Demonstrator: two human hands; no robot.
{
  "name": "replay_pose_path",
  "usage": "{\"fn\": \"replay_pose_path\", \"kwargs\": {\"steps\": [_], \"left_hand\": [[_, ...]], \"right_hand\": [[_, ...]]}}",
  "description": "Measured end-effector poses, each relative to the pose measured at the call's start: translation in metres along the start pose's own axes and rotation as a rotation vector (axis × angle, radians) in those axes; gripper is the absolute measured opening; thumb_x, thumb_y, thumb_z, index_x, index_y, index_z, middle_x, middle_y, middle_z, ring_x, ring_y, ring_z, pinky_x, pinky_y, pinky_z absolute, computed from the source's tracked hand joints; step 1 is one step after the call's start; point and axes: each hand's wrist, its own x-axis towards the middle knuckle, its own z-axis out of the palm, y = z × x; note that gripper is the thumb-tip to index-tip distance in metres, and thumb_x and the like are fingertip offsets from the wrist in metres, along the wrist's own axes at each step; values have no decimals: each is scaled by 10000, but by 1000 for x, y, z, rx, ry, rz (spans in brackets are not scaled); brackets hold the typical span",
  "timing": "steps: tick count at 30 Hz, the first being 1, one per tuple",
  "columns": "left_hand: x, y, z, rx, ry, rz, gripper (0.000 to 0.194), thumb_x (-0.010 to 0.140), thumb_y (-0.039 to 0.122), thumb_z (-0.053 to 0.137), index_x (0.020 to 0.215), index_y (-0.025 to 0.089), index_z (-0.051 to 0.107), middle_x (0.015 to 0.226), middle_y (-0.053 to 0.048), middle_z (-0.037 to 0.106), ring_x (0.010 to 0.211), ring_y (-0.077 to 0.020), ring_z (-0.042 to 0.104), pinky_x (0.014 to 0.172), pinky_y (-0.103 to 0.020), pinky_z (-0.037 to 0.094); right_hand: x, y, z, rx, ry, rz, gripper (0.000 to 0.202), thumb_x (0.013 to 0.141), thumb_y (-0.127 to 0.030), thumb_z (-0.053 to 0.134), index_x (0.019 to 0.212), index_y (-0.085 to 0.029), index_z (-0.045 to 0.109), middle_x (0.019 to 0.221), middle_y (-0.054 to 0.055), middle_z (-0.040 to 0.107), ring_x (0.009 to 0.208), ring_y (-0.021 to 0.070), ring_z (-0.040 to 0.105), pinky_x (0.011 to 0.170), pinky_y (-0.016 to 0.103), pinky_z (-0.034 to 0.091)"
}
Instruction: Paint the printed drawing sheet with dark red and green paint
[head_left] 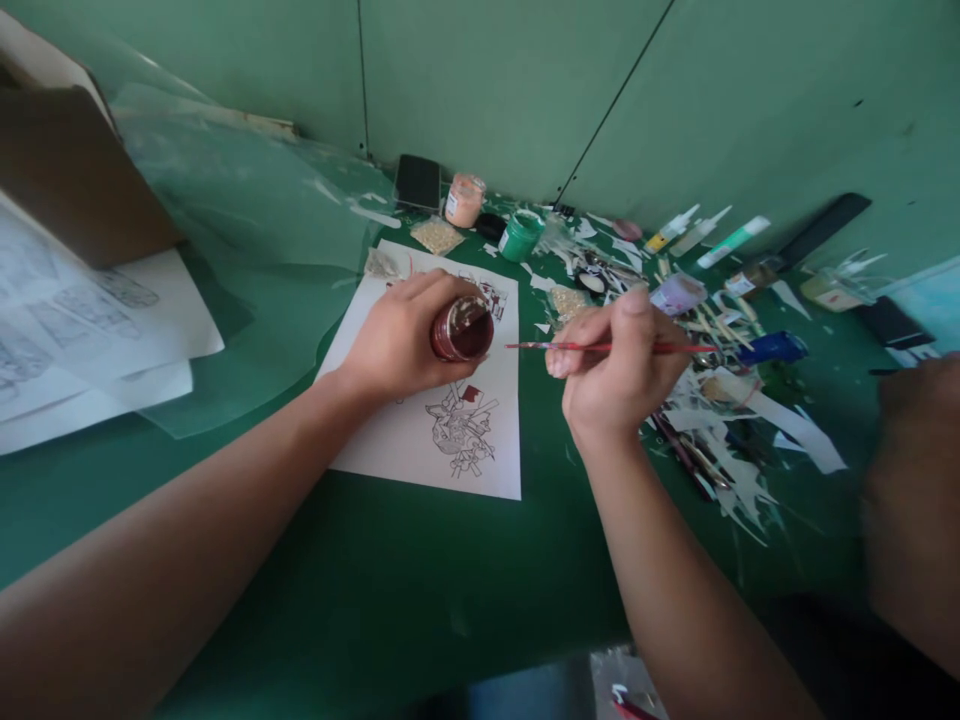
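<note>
My left hand (401, 335) is wrapped round a small jar of dark red paint (463, 330), its open mouth tilted toward me. Beneath it lies a white sheet (375, 440) with black line drawings; a flag shape on the lower drawing is coloured dark red. In my right hand (622, 360) a thin red paintbrush (675, 348) is pinched between thumb and fingers. Its tip points left, a short way from the jar and apart from it, over the sheet's right edge. My left palm hides part of the sheet.
Paint jars, one peach (465, 200) and one green (521, 235), stand at the back. Paper scraps (795, 420), glue tubes (671, 230) and tools clutter the right. Clear plastic film (262, 300), printed sheets (97, 310) and a cardboard box (82, 170) occupy the left. Another person's blurred arm (915, 500) is at far right.
</note>
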Motion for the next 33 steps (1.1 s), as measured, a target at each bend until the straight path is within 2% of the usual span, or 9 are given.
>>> {"fn": "replay_pose_path", "kwargs": {"steps": [3, 5, 7, 12, 15, 18, 26, 30, 33], "left_hand": [[0, 2, -2, 49, -55, 28, 428, 700, 287, 717, 1103, 196, 605, 1034, -75, 673, 942, -266, 658, 807, -379, 520], [0, 2, -3, 55, -67, 43, 439, 704, 280, 708, 1123, 193, 611, 1051, -81, 673, 950, -270, 658, 815, -387, 518], [0, 3, -3, 58, -71, 42, 456, 700, 282, 710, 1138, 199, 612, 1070, -79, 676, 960, -271, 656, 830, -393, 516], [1, 0, -3, 23, 3, -13, 434, 704, 313, 732, 1107, 212, 607, 1045, -57, 682, 960, -254, 655, 838, -386, 535], [1, -4, -2, -15, 107, -38, 436, 700, 325, 760, 1085, 204, 595, 1062, -55, 686, 963, -247, 661, 820, -387, 554], [1, -7, -1, -26, 166, -56, 451, 683, 325, 792, 1068, 202, 592, 1050, -49, 693, 953, -245, 667, 789, -388, 564], [1, -9, -1, -39, 155, -80, 424, 710, 352, 765, 1065, 237, 563, 1069, -22, 685, 944, -220, 659, 797, -400, 574], [0, -11, 0, -20, 161, -74, 449, 708, 358, 779, 1077, 219, 563, 1066, -14, 682, 940, -201, 654, 808, -376, 571], [0, -12, 2, 0, 173, -56, 466, 701, 346, 795, 1083, 214, 564, 1047, -2, 681, 927, -192, 656, 796, -364, 572]], "right_hand": [[-3, -2, 2, 42, -53, -39, 405, 944, -392, 496, 572, -240, 545, 452, -37, 505, 395, 106, 511, 451, 287, 441], [-5, -2, 3, -25, -156, -51, 386, 936, -406, 530, 596, -230, 577, 490, -28, 565, 447, 108, 560, 485, 278, 463], [-7, -1, 3, -112, -200, -58, 393, 935, -437, 536, 606, -229, 588, 509, -21, 591, 487, 112, 585, 521, 276, 483], [-3, 6, 0, -114, -35, -32, 521, 972, -501, 430, 519, -247, 468, 419, -31, 466, 394, 105, 499, 459, 284, 438], [0, 16, -1, -160, -130, 34, 596, 975, -538, 413, 454, -248, 407, 355, -45, 382, 331, 87, 414, 406, 271, 371], [-1, 25, 2, -209, -255, 81, 604, 940, -549, 492, 427, -237, 425, 339, -50, 396, 340, 79, 423, 418, 262, 359], [-9, 28, 7, -187, -407, 189, 511, 921, -438, 554, 466, -218, 478, 356, -63, 435, 337, 68, 418, 399, 236, 319], [-7, 28, 6, -265, -409, 137, 501, 905, -400, 581, 457, -213, 460, 375, -58, 438, 372, 68, 414, 418, 239, 302], [-7, 28, 4, -233, -402, 140, 507, 933, -424, 537, 476, -211, 478, 384, -54, 446, 373, 72, 432, 420, 236, 320]]}}
